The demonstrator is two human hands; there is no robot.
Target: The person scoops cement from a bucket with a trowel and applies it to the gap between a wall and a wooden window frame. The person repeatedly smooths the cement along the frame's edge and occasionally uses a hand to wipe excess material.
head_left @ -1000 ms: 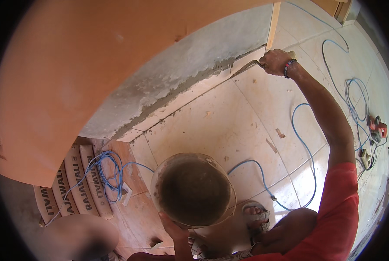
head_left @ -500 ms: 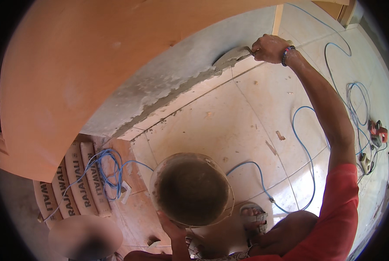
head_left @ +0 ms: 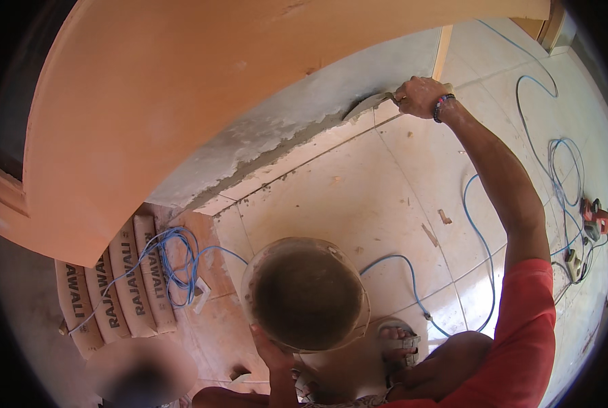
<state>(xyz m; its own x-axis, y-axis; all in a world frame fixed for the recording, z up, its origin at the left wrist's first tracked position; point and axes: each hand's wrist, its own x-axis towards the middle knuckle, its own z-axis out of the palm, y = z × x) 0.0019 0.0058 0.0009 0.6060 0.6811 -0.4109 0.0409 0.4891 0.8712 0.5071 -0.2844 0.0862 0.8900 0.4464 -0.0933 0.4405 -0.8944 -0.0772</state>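
Right hand [head_left: 423, 97]: grip closed round the trowel [head_left: 366, 106] handle, arm extended. Trowel is at the far end of the grey wall [head_left: 270, 129], blade laid along the rough mortar band [head_left: 297, 141] just above the tile skirting [head_left: 283, 170].

Left hand [head_left: 271, 351]: at the near side of the bucket [head_left: 317, 246], fingers touching it. Can't tell how firm or how closed that grip is. Bucket is between the person and the wall, dark inside, contents too dim to call.

Obstructions: big orange-brown panel [head_left: 154, 115] takes up the upper left and hides the upper part of the wall. Light wood strip [head_left: 442, 51] sits upright at the wall's end, just beyond the right hand. Blue cable [head_left: 487, 245] snakes over the tiled floor [head_left: 331, 197] right of the bucket, partly hidden by the right arm; more blue cable reaches the bucket's left side from a coil [head_left: 179, 272]. Sandaled foot [head_left: 399, 343] is near the bucket's lower right.

Around: row of brown sacks [head_left: 132, 292] at left, coil beside them. Blurred round shape [head_left: 144, 374] at lower left, can't identify. Red power tool [head_left: 595, 221] and pale socket block [head_left: 574, 265] far right, well apart from the bucket. Scraps [head_left: 444, 216] on the tiles.
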